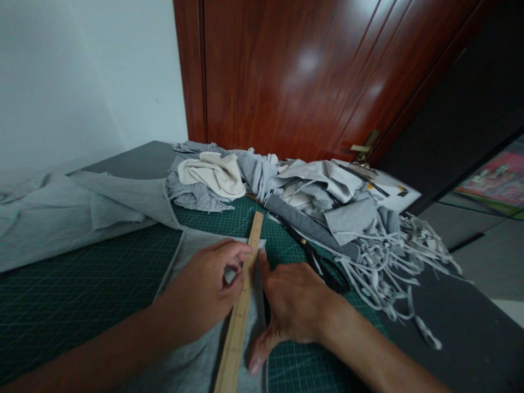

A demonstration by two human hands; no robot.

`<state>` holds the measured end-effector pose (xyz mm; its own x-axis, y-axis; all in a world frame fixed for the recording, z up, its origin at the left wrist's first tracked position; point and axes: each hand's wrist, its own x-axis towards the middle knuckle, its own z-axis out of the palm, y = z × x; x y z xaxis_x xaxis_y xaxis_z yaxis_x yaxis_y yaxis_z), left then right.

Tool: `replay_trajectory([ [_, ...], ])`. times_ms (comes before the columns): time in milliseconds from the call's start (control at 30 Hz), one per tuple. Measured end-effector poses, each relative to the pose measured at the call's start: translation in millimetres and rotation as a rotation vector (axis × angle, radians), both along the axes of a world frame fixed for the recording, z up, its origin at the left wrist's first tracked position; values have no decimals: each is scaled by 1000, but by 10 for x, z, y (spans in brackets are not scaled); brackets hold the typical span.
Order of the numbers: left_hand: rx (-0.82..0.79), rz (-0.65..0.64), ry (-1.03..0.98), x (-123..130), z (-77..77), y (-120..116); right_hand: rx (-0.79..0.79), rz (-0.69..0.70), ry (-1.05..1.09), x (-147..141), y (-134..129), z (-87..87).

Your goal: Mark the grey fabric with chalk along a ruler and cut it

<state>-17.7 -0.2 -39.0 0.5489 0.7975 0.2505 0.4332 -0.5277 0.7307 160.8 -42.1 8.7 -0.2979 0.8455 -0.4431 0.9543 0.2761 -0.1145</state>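
Between our left hand (200,284) and right hand (297,300), the straight tan wooden ruler (244,289) lies on the grey fabric panel (188,352), long axis toward the worktop's (462,322) far edge. The left, nearer, touches it half-curled, grip unclear; the right spreads ungrasping at the panel's right edge.

The bottom edge cuts off the wooden ruler (242,308), its markings too small to read.
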Motion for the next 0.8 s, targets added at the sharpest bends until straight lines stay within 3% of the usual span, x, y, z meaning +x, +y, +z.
replay_trajectory([
  [67,88,-10,1,-4,-33,65,12,3,12,-4,0,4],
  [200,183,-172,53,-40,-140,153,0,3,11,18,5,-9],
  [300,136,-240,176,-107,-174,194,11,14,43,73,12,-45],
  [500,48,-394,416,-251,-87,299,24,79,119,227,41,-152],
  [800,121,-365,439,-230,-101,234,64,83,147,217,37,-157],
])
